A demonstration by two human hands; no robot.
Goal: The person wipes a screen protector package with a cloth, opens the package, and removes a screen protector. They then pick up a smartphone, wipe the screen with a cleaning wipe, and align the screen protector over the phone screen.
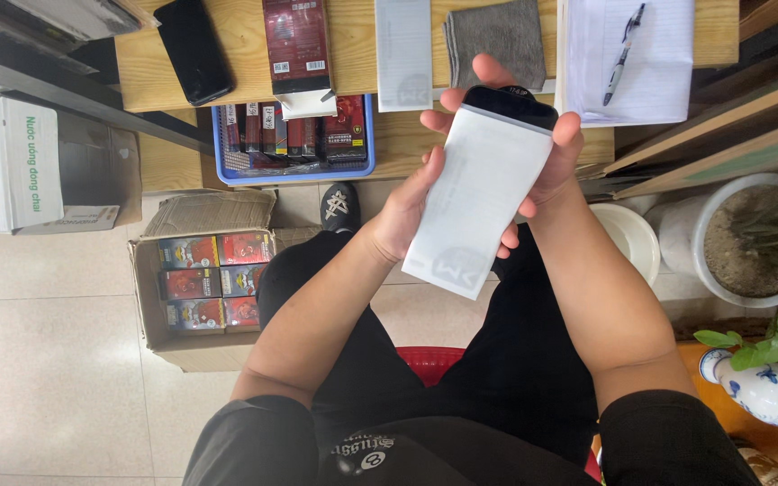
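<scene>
Phone (508, 101): between both hands, dark top end poking out past the fingertips.
White sleeve (477, 202): covers the phone, lower end hanging below the palms.
Left hand (407, 209): grasping the sleeve's left edge.
Right hand (547, 153): gripping the phone's right side, fingers curled over the top.

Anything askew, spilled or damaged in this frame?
Nothing spilled or damaged. One oddity: the white film sheet that both hands hold against the dark phone sits tilted and overhangs its lower end. The cardboard box on the floor stands open.
</scene>
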